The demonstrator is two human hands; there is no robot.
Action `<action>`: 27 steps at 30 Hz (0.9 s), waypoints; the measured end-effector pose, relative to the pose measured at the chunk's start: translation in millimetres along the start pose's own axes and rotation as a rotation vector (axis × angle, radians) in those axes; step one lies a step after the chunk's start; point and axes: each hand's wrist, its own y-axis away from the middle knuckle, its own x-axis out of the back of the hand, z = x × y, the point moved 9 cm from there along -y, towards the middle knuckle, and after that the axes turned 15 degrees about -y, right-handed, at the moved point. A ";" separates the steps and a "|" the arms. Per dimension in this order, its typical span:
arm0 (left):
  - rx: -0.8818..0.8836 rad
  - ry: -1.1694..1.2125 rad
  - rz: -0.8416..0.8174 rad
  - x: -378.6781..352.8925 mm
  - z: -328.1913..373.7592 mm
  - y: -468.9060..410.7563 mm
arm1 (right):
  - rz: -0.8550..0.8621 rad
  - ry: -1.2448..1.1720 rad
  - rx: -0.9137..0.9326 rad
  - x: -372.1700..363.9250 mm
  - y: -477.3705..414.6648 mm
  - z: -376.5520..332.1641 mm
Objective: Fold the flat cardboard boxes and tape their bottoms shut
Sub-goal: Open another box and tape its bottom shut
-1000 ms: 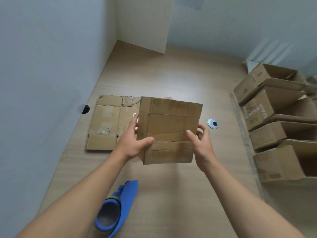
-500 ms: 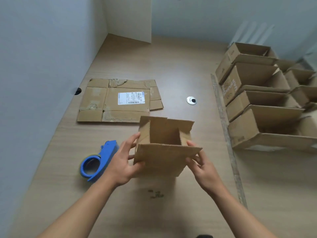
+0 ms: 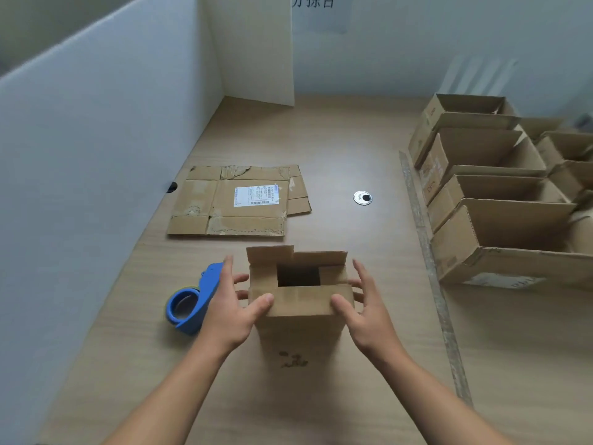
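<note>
Two bare forearms, uncovered down to the bottom edge. Bare left hand and right hand as well.

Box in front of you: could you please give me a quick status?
On box: left hand, right hand, thumbs on near flap. Flaps partly folded, untaped. Nothing blocking; tape dispenser at left.

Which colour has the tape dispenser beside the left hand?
Blue; the tape dispenser shows best in the head view.
</note>
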 end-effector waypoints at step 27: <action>-0.123 -0.254 -0.089 -38.3 24.2 -26.1 | -0.093 0.178 0.051 19.5 -29.1 2.8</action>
